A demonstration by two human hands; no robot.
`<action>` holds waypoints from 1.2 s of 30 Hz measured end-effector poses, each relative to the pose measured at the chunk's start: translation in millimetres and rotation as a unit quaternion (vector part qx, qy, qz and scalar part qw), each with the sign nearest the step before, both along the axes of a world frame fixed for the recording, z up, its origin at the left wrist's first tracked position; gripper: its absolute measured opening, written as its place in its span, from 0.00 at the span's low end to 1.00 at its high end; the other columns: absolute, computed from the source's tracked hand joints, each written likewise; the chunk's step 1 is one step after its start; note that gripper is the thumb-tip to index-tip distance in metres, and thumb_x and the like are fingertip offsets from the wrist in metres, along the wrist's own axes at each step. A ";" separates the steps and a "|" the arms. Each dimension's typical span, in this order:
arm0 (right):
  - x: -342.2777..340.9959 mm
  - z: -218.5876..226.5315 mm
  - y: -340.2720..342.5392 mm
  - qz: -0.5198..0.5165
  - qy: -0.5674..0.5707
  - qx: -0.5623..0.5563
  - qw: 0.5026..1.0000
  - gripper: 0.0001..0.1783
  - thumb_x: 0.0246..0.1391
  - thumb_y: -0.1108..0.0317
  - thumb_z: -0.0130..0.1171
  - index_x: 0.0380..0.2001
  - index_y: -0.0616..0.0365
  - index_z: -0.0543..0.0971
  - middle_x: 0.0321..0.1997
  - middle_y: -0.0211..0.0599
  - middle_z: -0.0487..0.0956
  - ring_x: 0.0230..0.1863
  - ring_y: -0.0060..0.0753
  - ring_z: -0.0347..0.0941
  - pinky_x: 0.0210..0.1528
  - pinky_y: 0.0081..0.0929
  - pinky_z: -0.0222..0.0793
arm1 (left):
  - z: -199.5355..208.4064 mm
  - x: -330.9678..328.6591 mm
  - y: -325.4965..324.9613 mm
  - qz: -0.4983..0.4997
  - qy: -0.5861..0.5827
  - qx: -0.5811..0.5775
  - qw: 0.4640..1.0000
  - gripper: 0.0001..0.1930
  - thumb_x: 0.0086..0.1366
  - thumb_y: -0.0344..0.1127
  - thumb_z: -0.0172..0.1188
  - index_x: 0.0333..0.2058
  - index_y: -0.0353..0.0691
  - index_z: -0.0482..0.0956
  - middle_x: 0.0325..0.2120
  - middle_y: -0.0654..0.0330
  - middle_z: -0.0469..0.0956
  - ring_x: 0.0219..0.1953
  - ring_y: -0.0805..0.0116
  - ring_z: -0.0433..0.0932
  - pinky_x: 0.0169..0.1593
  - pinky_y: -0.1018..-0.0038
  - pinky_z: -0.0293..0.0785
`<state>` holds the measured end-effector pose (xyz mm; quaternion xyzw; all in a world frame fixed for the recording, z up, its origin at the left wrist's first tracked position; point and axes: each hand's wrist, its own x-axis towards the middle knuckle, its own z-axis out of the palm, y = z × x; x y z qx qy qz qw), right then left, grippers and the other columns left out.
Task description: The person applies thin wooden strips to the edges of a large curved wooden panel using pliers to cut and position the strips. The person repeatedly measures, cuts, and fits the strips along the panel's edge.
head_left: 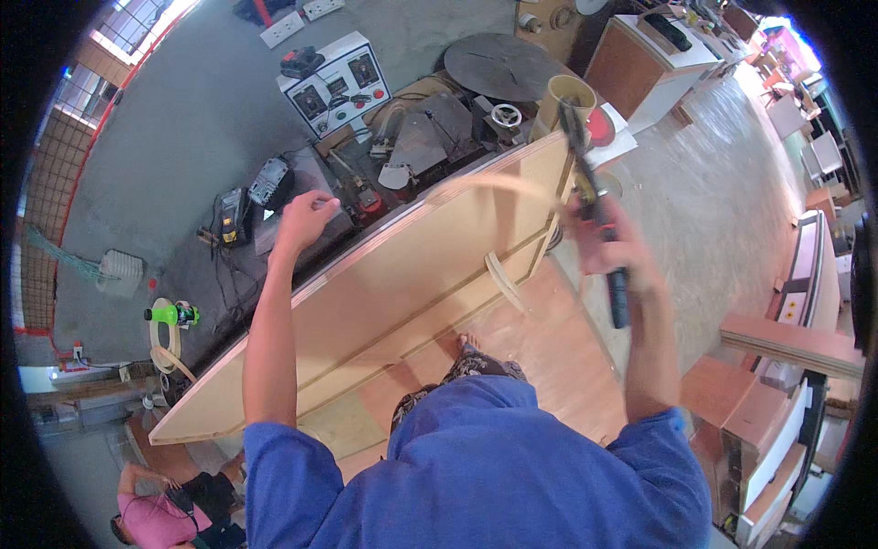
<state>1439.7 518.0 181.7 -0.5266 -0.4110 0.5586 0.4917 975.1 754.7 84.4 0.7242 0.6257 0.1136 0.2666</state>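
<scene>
My right hand [608, 240] is closed around a long black tool [616, 297], blurred by motion, so its exact kind is hard to make out. The tool's far end reaches up over the right end of a large pale wooden panel [384, 284] standing on edge. Off that panel's right end curls a thin light strip [498, 183], its tip close to my right hand. Another looped strip [503, 282] hangs lower on the panel's near face. Over the far side of the panel, my left hand [309, 220] is raised with its fingers curled in and nothing visible in them.
Beyond the panel, a machine bench holds a white control box [337, 84], a round dark disc [505, 68] and a yellowish roll [562, 96]. A battery charger [233, 218] and green-capped bottle [174, 315] are left. Stacked boards [791, 343] stand right. A person in pink [160, 517] is lower left.
</scene>
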 end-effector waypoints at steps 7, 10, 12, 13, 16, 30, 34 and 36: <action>-41.2 -133.7 45.5 0.026 -0.124 -0.019 0.992 0.43 0.28 0.67 0.65 0.56 0.62 0.68 0.47 0.37 0.75 0.50 0.32 0.73 0.51 0.27 0.72 | 54.6 -38.3 -97.8 0.090 -0.164 0.047 0.981 0.15 0.70 0.41 0.64 0.48 0.35 0.85 0.32 0.61 0.85 0.32 0.76 0.79 0.38 0.75 0.76; -48.3 -161.1 48.0 0.009 -0.128 -0.035 0.991 0.45 0.30 0.68 0.66 0.58 0.63 0.67 0.48 0.37 0.72 0.49 0.34 0.72 0.51 0.30 0.72 | 52.5 -74.2 -152.2 0.153 -0.162 0.075 0.972 0.14 0.71 0.40 0.63 0.47 0.35 0.85 0.32 0.62 0.84 0.32 0.77 0.78 0.38 0.77 0.74; -53.1 -168.3 46.3 -0.041 -0.111 0.017 0.993 0.43 0.30 0.66 0.68 0.56 0.63 0.68 0.41 0.36 0.71 0.42 0.33 0.71 0.45 0.34 0.73 | 43.7 -100.3 -195.4 0.199 -0.147 0.060 0.967 0.14 0.71 0.39 0.63 0.47 0.35 0.85 0.31 0.63 0.84 0.33 0.77 0.77 0.38 0.78 0.73; -57.5 -169.5 45.3 -0.041 -0.104 0.055 0.992 0.43 0.30 0.65 0.69 0.55 0.63 0.68 0.38 0.35 0.71 0.39 0.33 0.71 0.42 0.36 0.73 | 38.7 -114.4 -217.5 0.236 -0.129 0.049 0.962 0.14 0.71 0.39 0.63 0.46 0.35 0.85 0.31 0.63 0.84 0.33 0.78 0.77 0.38 0.79 0.73; -59.3 -161.7 41.0 -0.053 -0.146 0.107 0.982 0.50 0.33 0.70 0.69 0.66 0.62 0.64 0.55 0.39 0.73 0.55 0.38 0.73 0.59 0.37 0.73 | 12.6 -146.5 -294.7 0.333 -0.183 0.064 0.923 0.13 0.71 0.38 0.64 0.45 0.34 0.85 0.30 0.64 0.83 0.34 0.77 0.78 0.40 0.77 0.74; -183.1 -37.3 57.4 0.119 -0.242 0.100 0.958 0.48 0.35 0.75 0.65 0.66 0.60 0.66 0.63 0.42 0.70 0.56 0.38 0.73 0.55 0.32 0.72 | -50.8 -152.4 -572.0 0.512 -0.161 -0.125 0.834 0.16 0.67 0.42 0.67 0.47 0.35 0.85 0.35 0.49 0.87 0.37 0.60 0.87 0.43 0.65 0.82; -375.5 2.7 81.9 0.343 -0.166 0.194 0.904 0.51 0.37 0.75 0.69 0.70 0.61 0.65 0.55 0.38 0.77 0.53 0.31 0.73 0.59 0.30 0.70 | -55.8 -192.2 -596.6 0.505 -0.168 -0.151 0.833 0.18 0.66 0.42 0.68 0.49 0.37 0.84 0.35 0.48 0.87 0.37 0.58 0.87 0.43 0.64 0.82; -486.2 -1.3 108.8 0.371 -0.245 0.119 0.888 0.39 0.40 0.66 0.74 0.59 0.64 0.75 0.49 0.42 0.83 0.51 0.35 0.77 0.58 0.33 0.70 | -67.4 -229.5 -600.2 0.483 -0.162 -0.137 0.850 0.18 0.66 0.42 0.68 0.49 0.37 0.84 0.36 0.48 0.87 0.37 0.56 0.87 0.44 0.63 0.82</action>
